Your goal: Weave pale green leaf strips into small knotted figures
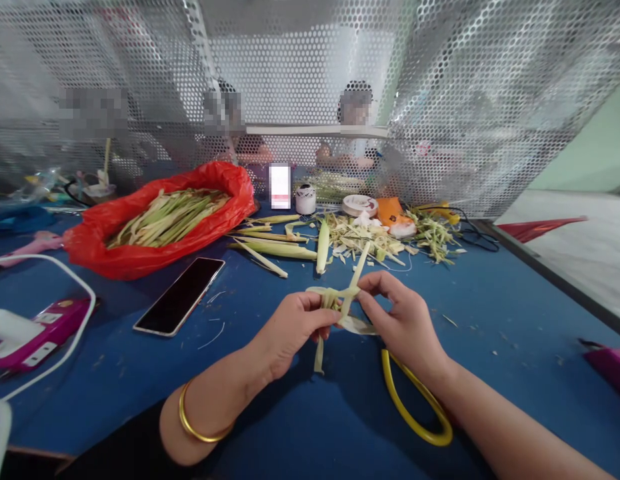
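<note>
Between my hands is a small piece woven from pale green leaf strips [331,297], with loose strip ends sticking out above and below. My left hand [303,319] pinches its left and lower side between thumb and fingers. My right hand [396,308] is closed on a leaf strip [359,275] at the right of the weave, thumb against index finger. A yellow looped handle [415,410] lies on the table under my right wrist; the rest of that tool is hidden by the arm.
A red plastic bag [155,257] full of leaf strips stands at the left, beside a phone [180,297]. Behind my hands lie loose leaves [275,250], scraps [363,233], a tape roll [360,205] and a small jar [305,199]. A purple power strip [53,333] with white cable sits left. Beyond a perforated screen [300,60] are people.
</note>
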A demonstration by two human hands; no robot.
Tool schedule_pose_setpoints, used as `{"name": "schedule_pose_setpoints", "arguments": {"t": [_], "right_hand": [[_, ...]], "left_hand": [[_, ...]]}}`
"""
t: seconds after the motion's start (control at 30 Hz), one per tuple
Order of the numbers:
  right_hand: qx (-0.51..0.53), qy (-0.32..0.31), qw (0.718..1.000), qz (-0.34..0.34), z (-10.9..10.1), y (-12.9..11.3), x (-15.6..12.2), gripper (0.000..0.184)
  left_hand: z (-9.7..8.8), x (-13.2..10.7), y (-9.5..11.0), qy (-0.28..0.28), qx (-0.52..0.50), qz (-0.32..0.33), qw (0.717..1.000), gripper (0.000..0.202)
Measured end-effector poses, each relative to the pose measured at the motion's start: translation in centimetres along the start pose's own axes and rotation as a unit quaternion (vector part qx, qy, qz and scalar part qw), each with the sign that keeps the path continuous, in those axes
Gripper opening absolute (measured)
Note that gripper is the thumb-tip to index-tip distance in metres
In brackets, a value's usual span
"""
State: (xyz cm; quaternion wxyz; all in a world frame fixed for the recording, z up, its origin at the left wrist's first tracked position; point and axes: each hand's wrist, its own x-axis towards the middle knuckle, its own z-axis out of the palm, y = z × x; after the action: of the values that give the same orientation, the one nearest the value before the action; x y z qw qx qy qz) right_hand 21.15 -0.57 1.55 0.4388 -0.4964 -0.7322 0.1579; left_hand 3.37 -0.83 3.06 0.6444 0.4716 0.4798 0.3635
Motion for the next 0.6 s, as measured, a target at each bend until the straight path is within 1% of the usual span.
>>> {"name": "schedule_pose_setpoints", "arguments": {"t": [0.07, 0.17, 0.27, 0.4, 0.53, 0.6], "right_hand": [[0.005, 0.000, 1.000, -0.001, 0.2, 0.0, -0.1, 0.005], [-0.052, 0.019, 0.998, -0.043, 0.3, 0.0, -0.2, 0.003], [-0.106, 0.033, 0.989, -0.098, 0.2, -0.3, -0.3, 0.007], [-0.133, 0.009, 0.973, -0.186, -0.1, -0.8, -0.4, 0.010], [-0.150, -0.008, 0.967, -0.206, -0.2, -1.2, -0.6, 0.009], [-0.162, -0.008, 0.964, -0.213, -0.1, -1.3, -0.6, 0.012]], "left_hand": [[0.0, 0.0, -0.1, 0.002, -0.009, -0.004, 1.000, 0.013], [-0.2, 0.1, -0.2, 0.010, -0.030, -0.009, 0.999, 0.015], [-0.3, 0.2, -0.4, 0.015, -0.043, -0.003, 0.999, 0.018], [-0.2, 0.1, -0.4, 0.015, -0.025, 0.023, 0.999, 0.028], [-0.1, 0.1, -0.3, 0.045, 0.016, 0.046, 0.998, 0.023], [0.0, 0.0, -0.3, 0.048, 0.037, 0.047, 0.997, 0.019]]}}
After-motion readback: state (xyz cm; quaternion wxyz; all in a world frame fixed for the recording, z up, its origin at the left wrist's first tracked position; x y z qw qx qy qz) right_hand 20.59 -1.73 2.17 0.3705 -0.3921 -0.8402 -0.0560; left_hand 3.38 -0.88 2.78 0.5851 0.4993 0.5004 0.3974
